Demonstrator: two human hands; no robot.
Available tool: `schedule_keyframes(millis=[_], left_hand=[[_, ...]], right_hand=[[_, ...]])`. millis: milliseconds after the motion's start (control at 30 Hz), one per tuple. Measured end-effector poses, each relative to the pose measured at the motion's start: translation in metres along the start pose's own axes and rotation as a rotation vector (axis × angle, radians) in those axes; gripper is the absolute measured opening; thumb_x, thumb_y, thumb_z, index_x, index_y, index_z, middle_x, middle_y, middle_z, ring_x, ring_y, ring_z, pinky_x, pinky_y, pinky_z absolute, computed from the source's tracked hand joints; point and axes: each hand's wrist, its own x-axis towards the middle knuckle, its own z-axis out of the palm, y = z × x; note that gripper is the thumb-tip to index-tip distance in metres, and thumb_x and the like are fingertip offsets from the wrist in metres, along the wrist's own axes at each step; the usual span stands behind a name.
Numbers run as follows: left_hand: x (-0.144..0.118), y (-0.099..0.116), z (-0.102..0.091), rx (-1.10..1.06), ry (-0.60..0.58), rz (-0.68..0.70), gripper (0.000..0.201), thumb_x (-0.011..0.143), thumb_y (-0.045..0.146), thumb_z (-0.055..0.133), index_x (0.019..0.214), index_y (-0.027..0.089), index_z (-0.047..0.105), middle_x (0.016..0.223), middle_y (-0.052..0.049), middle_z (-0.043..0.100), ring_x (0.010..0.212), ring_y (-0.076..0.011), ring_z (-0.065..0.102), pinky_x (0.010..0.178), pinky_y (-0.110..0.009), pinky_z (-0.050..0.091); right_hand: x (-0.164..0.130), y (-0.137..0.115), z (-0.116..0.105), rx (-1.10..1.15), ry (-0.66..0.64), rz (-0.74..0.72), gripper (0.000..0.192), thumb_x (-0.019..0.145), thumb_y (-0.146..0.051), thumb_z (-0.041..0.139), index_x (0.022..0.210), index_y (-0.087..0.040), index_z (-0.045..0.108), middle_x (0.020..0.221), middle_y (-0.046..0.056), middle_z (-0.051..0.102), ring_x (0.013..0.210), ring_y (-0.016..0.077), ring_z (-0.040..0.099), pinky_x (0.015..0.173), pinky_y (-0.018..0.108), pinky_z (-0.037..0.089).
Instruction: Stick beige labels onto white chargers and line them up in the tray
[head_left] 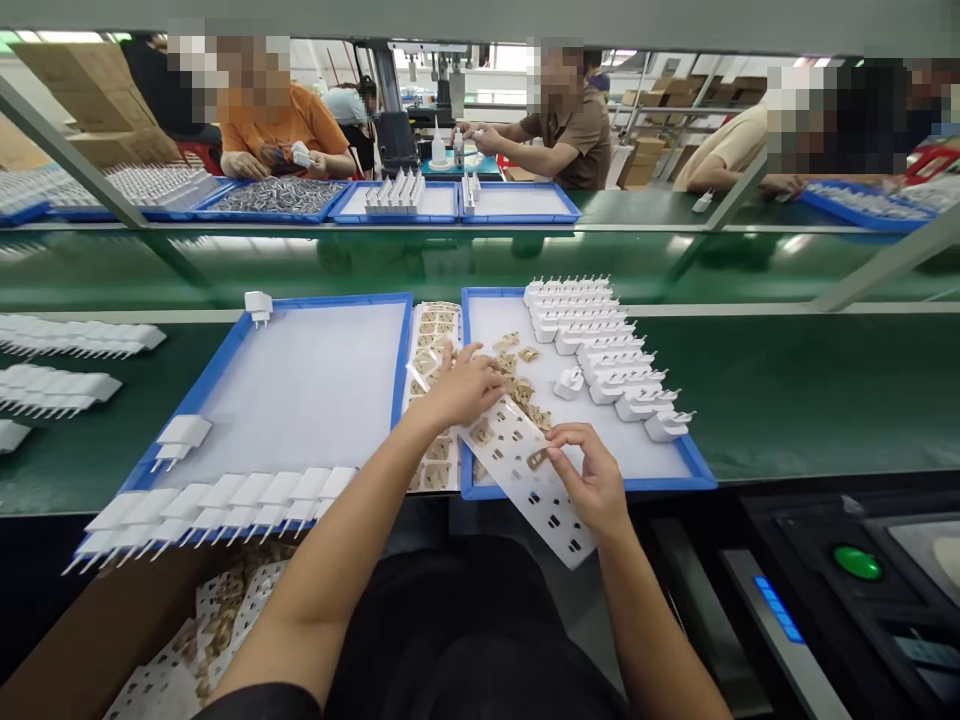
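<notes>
Hands (468,388) touch a white sheet (559,522) (right one (598,488) pinching tan piece (537,459)).

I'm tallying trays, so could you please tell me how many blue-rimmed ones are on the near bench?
2: the left tray and the right tray, either side of the sheets of tan pieces. Any stacked underneath would be hidden.
</notes>
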Motion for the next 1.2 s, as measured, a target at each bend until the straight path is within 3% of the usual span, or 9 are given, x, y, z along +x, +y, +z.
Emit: schedule_keyframes(millis=[100,233,333,433,567,633,833,967,1200], left_hand=[[0.02,0.0,0.002,0.077,0.071,-0.029,0.024,0.095,0.027,0.057,0.112,0.023,0.073,0.144,-0.01,0.057,0.152,-0.0409,0.025,0.12,-0.073,0.006],[0.054,0.034,0.021,-0.025,0.097,0.108,0.065,0.087,0.034,0.07,0.147,0.022,0.048,0.151,-0.013,0.05,0.145,-0.0372,0.035,0.12,-0.057,0.029],[0.082,0.064,0.039,-0.106,0.052,0.171,0.075,0.079,0.022,0.077,0.147,0.021,0.045,0.147,-0.013,0.055,0.136,-0.0352,0.046,0.115,-0.053,0.037],[0.092,0.082,0.044,-0.158,0.054,0.129,0.048,0.08,0.008,0.068,0.127,0.017,0.06,0.125,-0.013,0.068,0.122,-0.0328,0.057,0.107,-0.049,0.045],[0.043,0.083,0.026,-0.365,0.132,0.07,0.028,0.089,0.029,0.068,0.114,0.019,0.059,0.111,-0.009,0.068,0.097,-0.0236,0.067,0.085,-0.036,0.057],[-0.004,0.075,0.018,-0.822,0.202,0.038,0.032,0.086,0.037,0.072,0.111,0.021,0.058,0.109,-0.007,0.067,0.094,-0.0213,0.069,0.075,-0.03,0.058],[-0.12,0.042,0.039,-1.534,0.345,-0.145,0.048,0.076,0.046,0.083,0.115,0.026,0.064,0.106,-0.006,0.067,0.091,-0.0222,0.07,0.073,-0.032,0.061],[-0.147,0.03,0.06,-1.574,0.393,-0.218,0.052,0.072,0.046,0.086,0.116,0.026,0.066,0.099,-0.006,0.071,0.089,-0.0235,0.072,0.079,-0.037,0.061],[-0.167,0.018,0.062,-1.174,0.445,-0.141,0.042,0.083,0.036,0.079,0.121,0.024,0.065,0.12,-0.01,0.071,0.112,-0.0256,0.069,0.099,-0.04,0.055]], right_hand=[[-0.003,0.002,-0.002,-0.012,-0.034,0.058,0.007,0.099,-0.029,0.058,0.095,-0.025,0.063,0.091,0.006,0.068,0.092,0.0239,0.066,0.086,0.041,0.053],[-0.01,-0.003,0.0,0.025,-0.092,0.08,0.007,0.098,-0.028,0.06,0.094,-0.024,0.065,0.089,0.004,0.07,0.087,0.0214,0.068,0.081,0.036,0.054],[-0.016,-0.006,-0.002,0.04,-0.096,0.094,0.006,0.097,-0.027,0.062,0.094,-0.024,0.066,0.09,0.004,0.071,0.087,0.0212,0.068,0.081,0.035,0.054],[-0.024,-0.004,-0.008,0.045,-0.069,0.117,0.006,0.096,-0.026,0.063,0.092,-0.023,0.067,0.088,0.004,0.072,0.086,0.0209,0.069,0.08,0.035,0.054],[-0.027,-0.002,-0.017,0.151,0.026,0.188,0.007,0.095,-0.028,0.065,0.09,-0.023,0.067,0.084,0.004,0.07,0.081,0.0201,0.068,0.076,0.034,0.055],[-0.025,-0.006,-0.019,0.281,0.048,0.188,0.007,0.094,-0.029,0.066,0.089,-0.024,0.067,0.083,0.004,0.069,0.08,0.0203,0.067,0.074,0.034,0.056],[-0.011,-0.036,0.005,0.645,-0.187,0.134,0.006,0.091,-0.028,0.07,0.088,-0.025,0.067,0.08,0.004,0.069,0.076,0.0198,0.067,0.069,0.035,0.057],[-0.01,-0.054,0.036,0.699,-0.303,0.187,0.01,0.091,-0.033,0.069,0.087,-0.024,0.067,0.08,0.003,0.069,0.076,0.0191,0.066,0.074,0.036,0.058],[-0.015,-0.061,0.059,0.683,-0.377,0.209,0.009,0.091,-0.032,0.07,0.087,-0.024,0.068,0.081,0.002,0.068,0.077,0.0175,0.065,0.074,0.032,0.054]])
